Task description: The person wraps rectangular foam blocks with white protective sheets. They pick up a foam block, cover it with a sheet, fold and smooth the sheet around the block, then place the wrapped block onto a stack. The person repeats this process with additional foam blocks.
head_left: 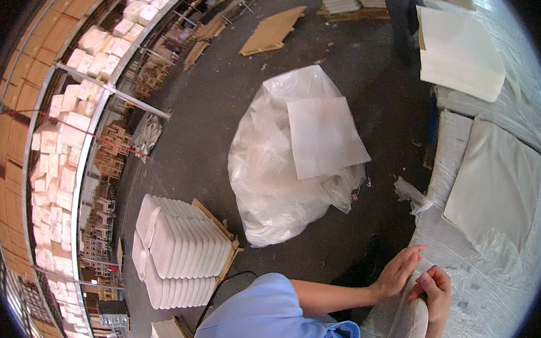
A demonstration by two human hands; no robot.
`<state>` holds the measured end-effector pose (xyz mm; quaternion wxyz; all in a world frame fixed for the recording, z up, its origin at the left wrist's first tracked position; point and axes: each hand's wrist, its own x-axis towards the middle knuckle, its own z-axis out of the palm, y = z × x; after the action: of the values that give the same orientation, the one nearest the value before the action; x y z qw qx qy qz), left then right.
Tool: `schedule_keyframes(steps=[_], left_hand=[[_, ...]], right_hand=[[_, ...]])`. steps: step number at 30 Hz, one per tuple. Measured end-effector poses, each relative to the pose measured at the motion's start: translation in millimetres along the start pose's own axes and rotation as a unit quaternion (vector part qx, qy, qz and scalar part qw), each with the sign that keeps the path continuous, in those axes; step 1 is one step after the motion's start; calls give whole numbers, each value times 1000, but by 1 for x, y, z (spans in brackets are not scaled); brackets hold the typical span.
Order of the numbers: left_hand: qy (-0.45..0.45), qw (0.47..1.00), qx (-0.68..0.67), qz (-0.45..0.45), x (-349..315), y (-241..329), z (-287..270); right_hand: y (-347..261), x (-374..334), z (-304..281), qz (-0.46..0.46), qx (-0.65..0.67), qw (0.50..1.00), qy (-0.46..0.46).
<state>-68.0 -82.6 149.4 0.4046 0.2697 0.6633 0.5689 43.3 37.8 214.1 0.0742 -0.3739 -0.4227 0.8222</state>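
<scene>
A light grey padded cushion (410, 324) stands on its edge close to my body, its lower part cut off by the frame. My left hand (398, 275) rests against its top end, fingers stretched out and lying together. Beside it, my right hand (434, 288) is closed, with curled fingers pinching the cushion's rim. Both hands are over the near edge of a plastic-wrapped surface (470, 287). On that surface, to the right, lies a loose pale fabric cover (494, 183).
A big clear plastic bag (261, 163) with a white sheet (324, 135) on it lies on the dark floor. White cushions (182, 249) are stacked on a pallet at left. Another person (399, 12) stands at the back. Racks of wrapped white bundles (56, 163) line the left.
</scene>
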Motion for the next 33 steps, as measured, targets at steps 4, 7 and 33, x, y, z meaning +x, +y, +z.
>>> schedule_keyframes(steps=[4,7,33], left_hand=[[4,942,167,292,-46,93,25],[-82,967,138,198,-65,85,37],[-215,761,-475,-387,-66,2,19]], right_hand=[[52,21,-27,-47,33,997,59],[50,29,-40,-49,-64,996,-29],[102,-147,11,-106,-37,990,80]])
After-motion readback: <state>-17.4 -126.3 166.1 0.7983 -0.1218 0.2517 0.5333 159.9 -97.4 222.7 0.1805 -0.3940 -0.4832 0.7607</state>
